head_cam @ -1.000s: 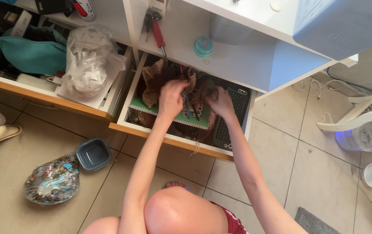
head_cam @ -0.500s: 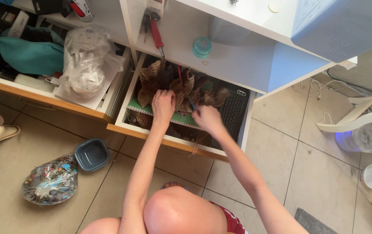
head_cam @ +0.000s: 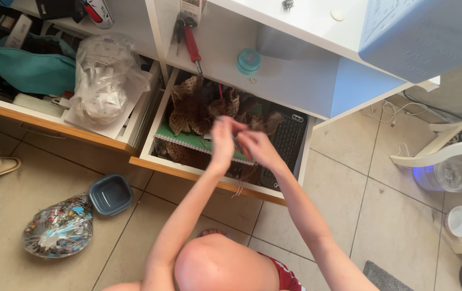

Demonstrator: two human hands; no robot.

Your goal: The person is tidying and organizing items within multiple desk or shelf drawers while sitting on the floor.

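head | left hand [head_cam: 223, 141] and right hand [head_cam: 253, 146] blurred, grip unclear, above green notebook [head_cam: 188, 139] | clear plastic bag [head_cam: 102, 76] left

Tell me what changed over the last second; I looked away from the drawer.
Both hands lifted off the brown netted fabric and came together above the green notebook: left hand, right hand. Whether they hold anything is blurred. Fabric, keyboard and open drawer stayed put.
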